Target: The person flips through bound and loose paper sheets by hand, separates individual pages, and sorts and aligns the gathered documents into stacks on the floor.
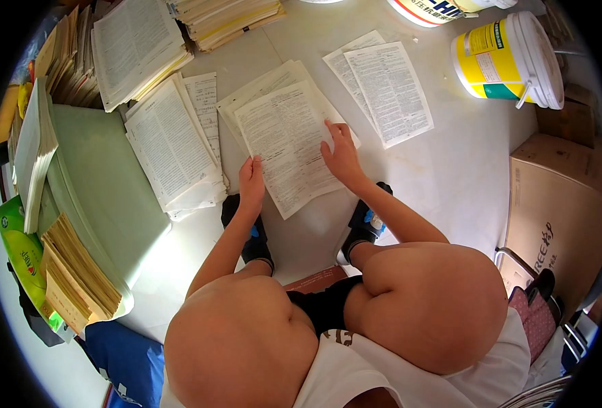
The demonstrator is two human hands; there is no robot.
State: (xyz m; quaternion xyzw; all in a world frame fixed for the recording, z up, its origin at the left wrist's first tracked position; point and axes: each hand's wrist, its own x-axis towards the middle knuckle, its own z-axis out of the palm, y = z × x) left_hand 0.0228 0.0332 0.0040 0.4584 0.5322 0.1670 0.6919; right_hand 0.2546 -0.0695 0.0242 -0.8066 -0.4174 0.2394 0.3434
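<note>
A printed sheet of paper (pixel 284 139) with handwritten marks lies tilted between my feet, on top of other sheets (pixel 267 85). My left hand (pixel 251 182) pinches its left edge, thumb on top. At the right edge rests my right hand (pixel 343 156), its thumb and index finger spread apart on the paper. To the right of this pile, two overlapping printed sheets (pixel 390 92) lie on the floor. On the left is another pile of printed pages (pixel 172 143), with a handwritten sheet (pixel 204 102) partly under it.
Thick paper stacks (pixel 138 47) stand at the back left, beside a pale green lidded surface (pixel 107 173). Yellow-and-white buckets (pixel 498 61) are at the back right. A cardboard box (pixel 552 211) stands to the right. Bound papers (pixel 80 272) lean at the left.
</note>
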